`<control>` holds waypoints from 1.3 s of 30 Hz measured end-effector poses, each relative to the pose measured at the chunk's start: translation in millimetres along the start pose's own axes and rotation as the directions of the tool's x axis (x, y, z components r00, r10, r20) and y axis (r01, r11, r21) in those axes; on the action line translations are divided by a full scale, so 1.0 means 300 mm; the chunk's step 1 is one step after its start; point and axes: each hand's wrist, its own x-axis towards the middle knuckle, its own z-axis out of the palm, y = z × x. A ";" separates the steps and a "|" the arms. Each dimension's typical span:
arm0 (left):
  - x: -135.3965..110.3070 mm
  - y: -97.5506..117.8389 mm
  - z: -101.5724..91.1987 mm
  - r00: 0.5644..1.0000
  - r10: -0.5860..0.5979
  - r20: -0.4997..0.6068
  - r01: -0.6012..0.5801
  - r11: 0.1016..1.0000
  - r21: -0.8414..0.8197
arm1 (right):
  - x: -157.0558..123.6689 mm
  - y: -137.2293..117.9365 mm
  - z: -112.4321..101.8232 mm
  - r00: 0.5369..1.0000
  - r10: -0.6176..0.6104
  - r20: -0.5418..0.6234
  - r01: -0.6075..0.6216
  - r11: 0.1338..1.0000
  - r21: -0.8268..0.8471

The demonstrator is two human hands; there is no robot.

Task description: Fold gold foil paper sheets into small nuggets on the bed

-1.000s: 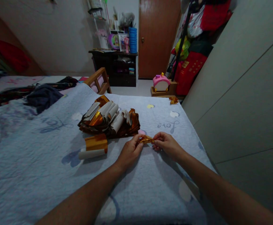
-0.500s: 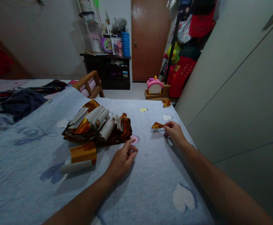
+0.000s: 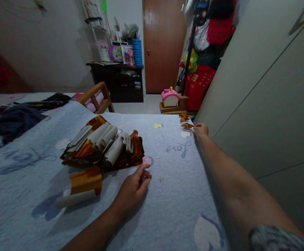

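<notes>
My right hand [image 3: 201, 130] is stretched to the far right corner of the light blue bedspread [image 3: 172, 195]. Its fingertips are pinched on a small folded gold paper [image 3: 187, 125], low over the cloth. Two similar folded gold pieces [image 3: 184, 117] lie just beyond it at the bed's edge. My left hand [image 3: 132, 188] rests on the bedspread with fingers loosely spread and nothing in them. It sits just in front of a pile of gold foil papers [image 3: 102, 144] with white backs. A single curled gold sheet [image 3: 85, 180] lies to the left of that hand.
A pale wardrobe wall [image 3: 261, 90] runs close along the bed's right side. Dark clothes [image 3: 13, 118] lie at the far left and a wooden chair [image 3: 94, 99] stands behind the bed. Beyond are a pink toy house [image 3: 170, 97], a dark cabinet [image 3: 120, 82] and a door.
My hands have separated. The right hand carried the folded gold paper away from me to the bed's far right corner, while the left hand let go and settled near the pile.
</notes>
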 end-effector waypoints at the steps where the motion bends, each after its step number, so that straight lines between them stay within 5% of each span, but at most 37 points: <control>1: 0.000 0.000 0.000 1.000 0.002 0.001 -0.003 1.000 0.006 | 0.015 0.002 0.009 0.999 0.035 0.012 -0.034 0.999 -0.017; 9: 0.000 -0.005 0.000 1.000 0.003 0.014 -0.003 1.000 0.020 | 0.079 0.001 0.059 0.991 0.133 0.022 -0.132 0.990 -0.038; 18: -0.003 -0.001 -0.001 1.000 0.000 0.020 -0.001 1.000 0.018 | 0.006 -0.030 0.036 0.998 0.019 -0.059 -0.013 0.994 0.105; 28: -0.006 0.010 -0.003 1.000 -0.006 0.016 0.007 0.997 -0.082 | -0.404 -0.097 -0.051 0.957 -0.192 0.219 0.122 0.947 0.296; 31: -0.006 0.011 -0.005 0.999 -0.039 0.019 0.043 0.964 -0.263 | -0.569 -0.132 -0.091 0.913 -0.241 0.328 0.121 0.930 0.346; 35: -0.001 0.010 0.001 0.991 -0.091 0.099 0.132 0.802 -0.582 | -0.770 -0.170 -0.131 0.823 -0.309 0.476 0.111 0.910 0.399; 39: 0.004 0.012 0.008 0.989 -0.106 0.105 0.149 0.737 -0.659 | -0.887 -0.187 -0.134 0.753 -0.352 0.556 0.158 0.917 0.366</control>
